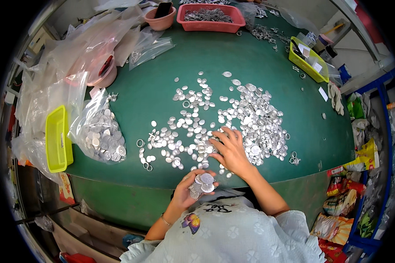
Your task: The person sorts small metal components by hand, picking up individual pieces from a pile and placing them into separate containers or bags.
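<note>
Several large round silver medallions (pixel 202 184) lie in my left hand (pixel 185 193), which is cupped round them at the table's near edge. My right hand (pixel 230 151) is stretched over the table, fingers spread, its fingertips at small oval silver pieces (pixel 205 144). Under and beside it, these ovals are scattered loosely to the left. A dense heap of the same pieces (pixel 261 125) lies to the right of that hand. A few metal rings (pixel 140 143) are among the pieces at the left. Whether a piece is under the right fingertips I cannot tell.
A clear plastic bag of larger silver discs (pixel 105 138) rests at the left, beside a yellow-green basket (pixel 59 140). A pink tray of metal parts (pixel 213 26) stands at the far edge, another yellow-green basket (pixel 309 59) at the far right. Plastic bags (pixel 74 57) cover the far left.
</note>
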Demonstrator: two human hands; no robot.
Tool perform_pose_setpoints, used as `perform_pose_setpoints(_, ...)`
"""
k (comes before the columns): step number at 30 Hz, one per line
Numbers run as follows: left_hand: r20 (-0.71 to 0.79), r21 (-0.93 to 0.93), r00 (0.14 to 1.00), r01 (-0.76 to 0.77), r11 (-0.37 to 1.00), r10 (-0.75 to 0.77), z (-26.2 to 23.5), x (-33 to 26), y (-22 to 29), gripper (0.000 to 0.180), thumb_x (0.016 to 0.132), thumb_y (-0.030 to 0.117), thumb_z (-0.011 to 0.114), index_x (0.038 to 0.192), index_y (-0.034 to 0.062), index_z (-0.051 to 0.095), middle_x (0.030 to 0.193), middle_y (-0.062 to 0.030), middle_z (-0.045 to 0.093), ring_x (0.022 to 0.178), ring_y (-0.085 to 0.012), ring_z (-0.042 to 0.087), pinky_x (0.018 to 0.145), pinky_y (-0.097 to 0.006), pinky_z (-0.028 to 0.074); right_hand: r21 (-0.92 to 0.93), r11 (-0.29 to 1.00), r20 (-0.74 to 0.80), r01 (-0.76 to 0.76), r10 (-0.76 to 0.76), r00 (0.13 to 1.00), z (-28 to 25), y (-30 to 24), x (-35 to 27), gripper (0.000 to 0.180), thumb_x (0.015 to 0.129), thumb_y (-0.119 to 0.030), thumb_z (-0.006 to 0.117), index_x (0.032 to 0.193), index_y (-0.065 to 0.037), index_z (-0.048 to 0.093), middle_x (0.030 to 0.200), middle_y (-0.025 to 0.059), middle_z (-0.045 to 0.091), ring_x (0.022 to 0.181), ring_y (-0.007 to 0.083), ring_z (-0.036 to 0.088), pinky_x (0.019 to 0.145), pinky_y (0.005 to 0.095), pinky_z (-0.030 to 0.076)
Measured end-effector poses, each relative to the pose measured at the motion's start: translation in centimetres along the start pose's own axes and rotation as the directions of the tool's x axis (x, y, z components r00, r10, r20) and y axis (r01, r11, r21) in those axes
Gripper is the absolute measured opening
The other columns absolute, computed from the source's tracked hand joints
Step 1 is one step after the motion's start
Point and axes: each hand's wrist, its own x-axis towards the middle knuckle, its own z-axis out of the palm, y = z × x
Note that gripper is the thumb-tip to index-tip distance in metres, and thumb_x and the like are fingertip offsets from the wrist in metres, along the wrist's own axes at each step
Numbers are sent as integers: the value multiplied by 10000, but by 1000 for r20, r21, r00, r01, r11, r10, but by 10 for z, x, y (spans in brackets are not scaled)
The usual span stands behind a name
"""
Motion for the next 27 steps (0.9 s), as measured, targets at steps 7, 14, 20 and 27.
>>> perform_pose_setpoints(7,105,-142,994,-7,990,22,-18,1,-1,339,961,309,412,1169,56,502,1270,-213,471,1113,-416,522,839,-503,526,-60,996,-33,63,-65,997,10,5,11,223,737,-169,691,913,-68,601,1125,78,530,1146,285,442,965,496,286)
perform_pose_setpoints(14,108,-159,993,-19,987,37,-20,-1,-1,326,964,293,406,1179,65,499,1275,-215,468,1115,-417,520,844,-507,523,48,982,-335,-182,188,923,-3,12,14,133,716,-62,678,822,-54,598,1009,68,566,998,268,501,888,419,323)
perform_pose_setpoints(20,-15,-80,1000,-10,997,8,-13,2,-1,313,964,315,398,1152,96,518,1216,-203,491,1051,-411,552,767,-502,562,71,997,-54,-7,11,998,-7,-4,8,226,675,-178,733,864,-88,648,980,26,534,931,215,475,812,383,326)
perform_pose_setpoints(27,40,-120,999,-3,993,8,-13,3,-3,315,971,299,381,1163,85,510,1239,-199,489,1074,-406,546,796,-497,550,-137,990,-83,37,-49,995,11,-9,14,134,744,-138,658,849,-62,623,1016,58,531,973,220,474,865,409,323)
